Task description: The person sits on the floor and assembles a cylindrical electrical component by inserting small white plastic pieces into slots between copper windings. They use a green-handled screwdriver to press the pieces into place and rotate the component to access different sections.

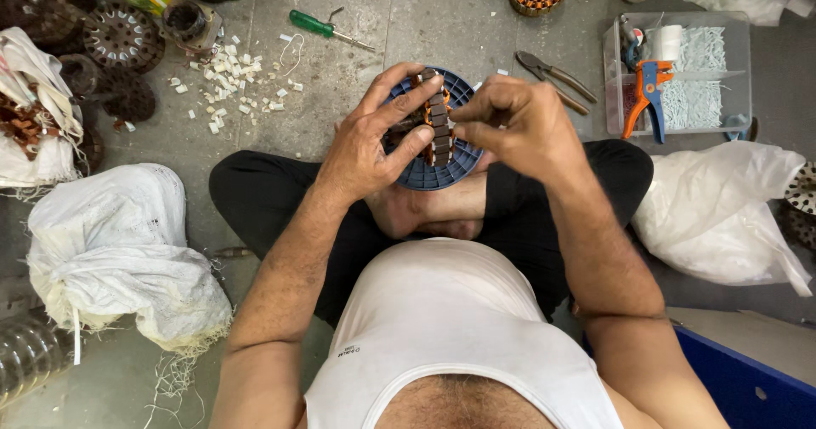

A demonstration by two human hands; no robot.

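Motor core (439, 132), a ring of dark metal plates wound with copper wire, stands on edge over our crossed legs, in front of a round blue plastic disc (442, 174). We hold it between both hands. Our left hand (370, 140) wraps around its left side, fingers spread over the top and thumb pressed to the face. Our right hand (510, 123) pinches the right edge of the core with bent fingertips, closed tight on it.

Around us on the grey concrete floor (340, 64), going by size: a white woven sack (115, 251) at the left, a white plastic bag (714, 212) at the right, a clear plastic box (680, 72) holding an orange and blue wire stripper (646, 93), pliers (552, 76) just beyond our right hand, a green-handled screwdriver (327, 28), and scattered white paper bits (234, 85).
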